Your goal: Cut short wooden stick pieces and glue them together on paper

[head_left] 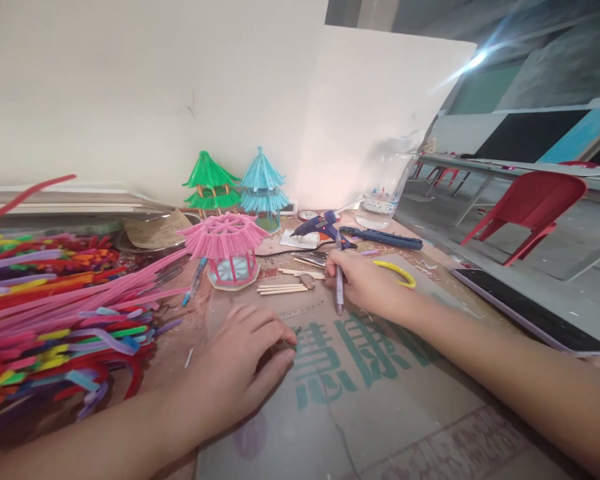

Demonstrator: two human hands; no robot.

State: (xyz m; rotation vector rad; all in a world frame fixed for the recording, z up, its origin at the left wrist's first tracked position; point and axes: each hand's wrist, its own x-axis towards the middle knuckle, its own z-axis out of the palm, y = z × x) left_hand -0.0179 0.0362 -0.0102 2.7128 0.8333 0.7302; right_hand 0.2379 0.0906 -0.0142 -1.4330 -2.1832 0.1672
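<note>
White wall behind cluttered counter (430, 280). Left hand (240, 373) spread flat, pinning cardboard sheet (370, 400) and apparently a clear ruler, steadying both. Right hand (365, 283) clamped on pen (339, 287), tip down for marking.

The picture is bright and a bit washed out. A strong white light (477, 59) shines at the top right and makes a streaky glare across that corner. The white wall (130, 87) glows pale, with a pinkish warm patch near the plastic bottle (383, 190), which is hard to make out. Soft shadows lie under the left hand (237, 373). The edges bend and stretch, so the arms look long. The heap of pipe cleaners (55, 307) looks smeary, maybe from blur.
</note>
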